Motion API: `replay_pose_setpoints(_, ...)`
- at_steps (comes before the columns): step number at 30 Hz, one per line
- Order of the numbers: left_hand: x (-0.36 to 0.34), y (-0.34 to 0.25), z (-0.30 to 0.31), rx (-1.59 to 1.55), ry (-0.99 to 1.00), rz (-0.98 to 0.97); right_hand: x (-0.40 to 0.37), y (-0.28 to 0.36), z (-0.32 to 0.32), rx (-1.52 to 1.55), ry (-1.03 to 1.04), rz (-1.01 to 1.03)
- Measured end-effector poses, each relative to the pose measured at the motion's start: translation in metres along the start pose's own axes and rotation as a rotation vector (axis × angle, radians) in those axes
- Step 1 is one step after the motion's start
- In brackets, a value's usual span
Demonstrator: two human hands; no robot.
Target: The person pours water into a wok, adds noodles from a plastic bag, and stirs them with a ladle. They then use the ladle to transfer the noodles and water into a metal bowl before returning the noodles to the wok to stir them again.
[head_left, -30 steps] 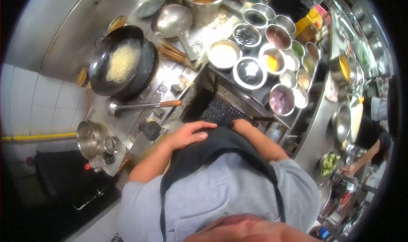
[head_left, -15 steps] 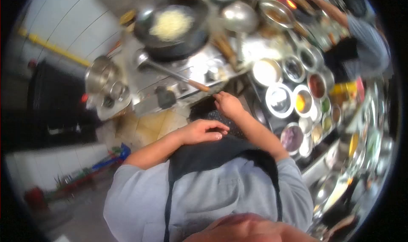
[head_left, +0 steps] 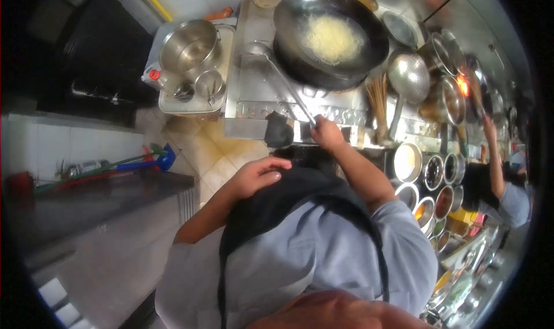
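Observation:
My right hand (head_left: 328, 133) is closed around the handle end of a long metal ladle (head_left: 288, 86). The ladle lies across the steel stove top, its bowl end beside the wok. My left hand (head_left: 258, 176) rests in front of my black apron, fingers loosely stretched, thumb apart, holding nothing. Ahead of my right hand a large black wok (head_left: 288, 14) stands on the stove, with a heap of pale noodles (head_left: 333, 38) inside.
Left of the stove, a tray (head_left: 173, 105) carries a steel pot (head_left: 189, 47) and a smaller cup. Right are a perforated skimmer (head_left: 408, 75), a bamboo brush (head_left: 378, 101) and several ingredient bowls (head_left: 407, 161). Another person's arm (head_left: 492, 156) reaches toward a flaming burner.
My right hand has gone from beside the ladle's handle to gripping it. The view has turned, so the stove appears further right. My left hand stays by the apron.

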State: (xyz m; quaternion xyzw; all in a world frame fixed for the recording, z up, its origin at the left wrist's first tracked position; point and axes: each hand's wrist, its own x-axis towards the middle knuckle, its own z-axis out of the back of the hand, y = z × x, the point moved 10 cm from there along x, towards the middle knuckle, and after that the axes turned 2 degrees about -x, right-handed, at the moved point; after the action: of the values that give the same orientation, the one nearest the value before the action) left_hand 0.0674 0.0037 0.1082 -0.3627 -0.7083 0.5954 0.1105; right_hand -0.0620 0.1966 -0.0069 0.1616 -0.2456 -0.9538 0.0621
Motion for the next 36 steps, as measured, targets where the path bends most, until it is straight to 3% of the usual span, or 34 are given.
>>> replay_pose_setpoints(2,0.006,-0.009,0.009,-0.027,-0.058,-0.065,-0.019,0.028,0.025,0.249,0.077,-0.013)
replay_pose_setpoints(6,0.039,0.005,0.012,0.05,0.021,-0.077,-0.013,0.032,0.068,0.416,-0.089,0.046)
replay_pose_setpoints(8,0.055,0.006,0.013,-0.026,0.013,-0.047,-0.004,0.031,0.113,0.831,-0.165,-0.053)
replay_pose_setpoints(12,0.077,-0.016,0.001,-0.014,-0.065,-0.016,0.054,-0.028,0.247,0.986,-0.559,-0.029)
replay_pose_setpoints(13,0.081,-0.015,0.0,-0.024,-0.073,-0.001,0.069,-0.046,0.293,0.875,-0.683,-0.037)
replay_pose_setpoints(15,0.086,-0.013,-0.003,-0.015,-0.089,0.024,0.119,-0.121,0.361,1.01,-0.855,-0.077)
replay_pose_setpoints(16,0.089,-0.01,-0.004,-0.017,-0.114,0.05,0.14,-0.166,0.387,0.903,-0.87,-0.243)
replay_pose_setpoints(18,0.089,-0.007,-0.007,-0.014,-0.112,0.048,0.16,-0.219,0.435,0.347,-0.738,-0.428)
replay_pose_setpoints(21,0.094,0.002,0.002,-0.002,-0.122,0.051,0.111,-0.21,0.432,0.472,-0.795,-0.448)
replay_pose_setpoints(23,0.095,0.004,-0.003,0.002,-0.104,0.025,0.096,-0.223,0.409,0.148,-0.959,-0.426)
replay_pose_setpoints(24,0.099,-0.004,-0.004,0.005,-0.098,0.0,0.063,-0.178,0.396,0.143,-1.0,-0.404)
replay_pose_setpoints(26,0.1,-0.013,-0.009,0.087,-0.063,0.023,0.056,-0.153,0.349,0.457,-0.88,-0.186)
replay_pose_setpoints(27,0.102,-0.011,-0.008,0.048,-0.064,0.048,0.044,-0.133,0.334,0.344,-0.886,-0.184)
replay_pose_setpoints(28,0.1,-0.008,-0.009,0.009,-0.049,0.07,0.036,-0.115,0.311,0.552,-0.733,-0.216)
replay_pose_setpoints(29,0.095,-0.01,-0.003,-0.002,-0.105,0.067,0.029,-0.104,0.291,0.562,-0.677,-0.149)
replay_pose_setpoints(32,0.088,-0.018,-0.009,-0.055,-0.031,0.062,0.027,-0.106,0.239,0.822,-0.652,0.02)
replay_pose_setpoints(34,0.083,-0.022,0.005,0.214,-0.064,0.014,0.004,-0.075,0.244,0.906,-0.635,-0.14)
replay_pose_setpoints(35,0.083,-0.007,0.011,0.134,-0.068,-0.008,-0.004,-0.073,0.26,0.738,-0.692,-0.167)
replay_pose_setpoints(36,0.081,0.012,0.017,0.049,-0.087,-0.013,-0.008,-0.076,0.271,0.774,-0.656,-0.252)
